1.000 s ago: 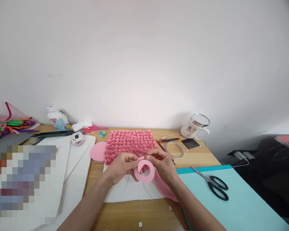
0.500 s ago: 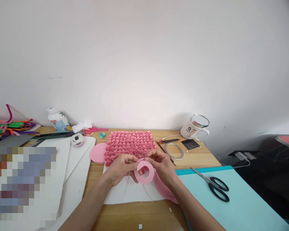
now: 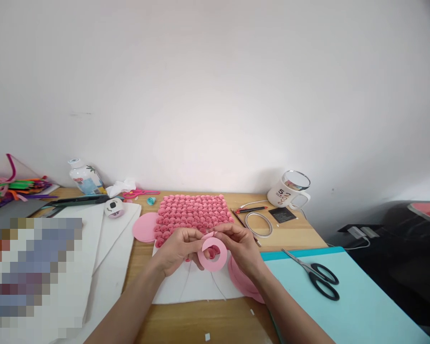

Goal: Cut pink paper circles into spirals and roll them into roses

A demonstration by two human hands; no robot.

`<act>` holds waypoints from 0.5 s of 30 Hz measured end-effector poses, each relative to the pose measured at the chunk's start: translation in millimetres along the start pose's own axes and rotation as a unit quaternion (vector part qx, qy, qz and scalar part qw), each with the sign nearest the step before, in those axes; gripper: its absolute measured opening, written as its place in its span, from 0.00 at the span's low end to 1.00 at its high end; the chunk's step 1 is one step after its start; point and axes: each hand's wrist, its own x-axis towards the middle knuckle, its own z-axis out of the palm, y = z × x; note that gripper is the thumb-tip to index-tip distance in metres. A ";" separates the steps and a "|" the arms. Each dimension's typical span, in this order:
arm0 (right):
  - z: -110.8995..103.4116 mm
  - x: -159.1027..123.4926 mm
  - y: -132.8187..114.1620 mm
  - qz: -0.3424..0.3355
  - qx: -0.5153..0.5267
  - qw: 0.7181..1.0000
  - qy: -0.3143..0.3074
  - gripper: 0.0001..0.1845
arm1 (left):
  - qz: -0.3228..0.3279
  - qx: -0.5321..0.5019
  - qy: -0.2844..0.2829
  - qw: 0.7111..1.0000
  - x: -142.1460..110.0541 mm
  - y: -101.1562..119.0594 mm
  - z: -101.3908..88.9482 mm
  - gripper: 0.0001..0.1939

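Note:
A curled strip of pink paper (image 3: 220, 262) hangs in a ring between my two hands. My left hand (image 3: 182, 249) pinches it on the left, with fingertips behind the ring. My right hand (image 3: 239, 242) pinches its upper end between thumb and finger. Behind them lies a white sheet (image 3: 179, 289) bearing rows of rolled pink paper roses (image 3: 191, 210); my hands hide its nearer roses in part. Pink paper discs (image 3: 241, 279) lie partly under my right wrist, and another pink disc (image 3: 144, 228) sits left of the roses.
Black-handled scissors (image 3: 317, 277) rest on a turquoise folder (image 3: 361, 296) at right. Behind are a white mug (image 3: 284, 192), a roll of tape (image 3: 258, 225) and pencils (image 3: 251, 209). To the left are white boards (image 3: 116, 258), a tape dispenser (image 3: 113, 208), a bottle (image 3: 86, 177) and pink scissors (image 3: 139, 193).
My fingers have shifted slightly at the top of the paper strip, where more of its end shows. The whole view has moved a little; both hands keep their hold.

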 end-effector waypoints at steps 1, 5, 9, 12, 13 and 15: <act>0.6 -0.4 -0.5 -0.003 0.004 1.000 0.001 0.09 | 0.002 0.003 0.002 1.000 0.0 -0.2 0.3 0.13; 2.6 -1.4 0.3 -0.001 0.024 1.000 -0.009 0.08 | 0.009 0.001 -0.009 1.000 0.1 -0.6 1.9 0.12; 2.5 -1.1 3.7 -0.014 0.011 1.000 0.002 0.08 | 0.008 -0.005 -0.018 1.000 0.6 -1.8 1.7 0.12; 1.2 -0.7 5.0 -0.029 -0.001 1.000 0.008 0.06 | 0.007 0.000 -0.013 1.000 0.4 -2.3 0.1 0.11; 0.7 -0.6 5.2 -0.027 -0.006 1.000 0.004 0.06 | 0.007 0.001 -0.011 1.000 0.2 -2.1 -0.4 0.11; -0.2 -0.6 5.3 -0.021 -0.019 1.000 -0.004 0.07 | 0.005 0.001 -0.006 1.000 -0.4 -1.3 -1.1 0.11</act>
